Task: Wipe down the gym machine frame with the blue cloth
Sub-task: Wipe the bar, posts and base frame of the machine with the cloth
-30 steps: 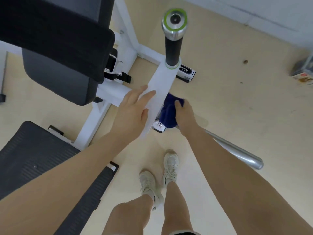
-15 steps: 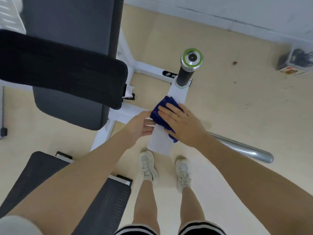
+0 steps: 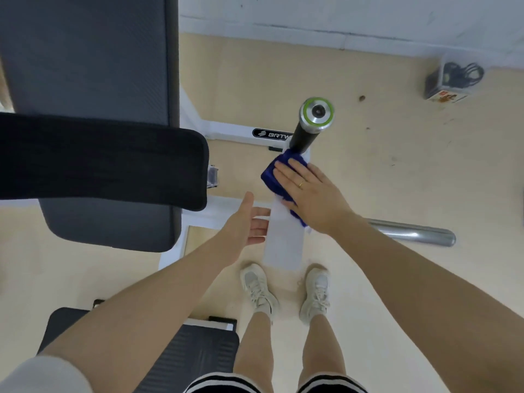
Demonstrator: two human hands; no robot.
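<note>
Blue cloth (image 3: 273, 177) under flat right hand (image 3: 310, 194) on white frame bar (image 3: 283, 245), left hand (image 3: 248, 222) fingers straight at bar's edge

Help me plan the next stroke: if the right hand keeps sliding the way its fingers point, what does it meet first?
Probably the black handle grip. The right hand presses the blue cloth flat on the white frame arm, fingers pointing up the arm, and the cloth's front edge already looks very near the grip's base.
</note>
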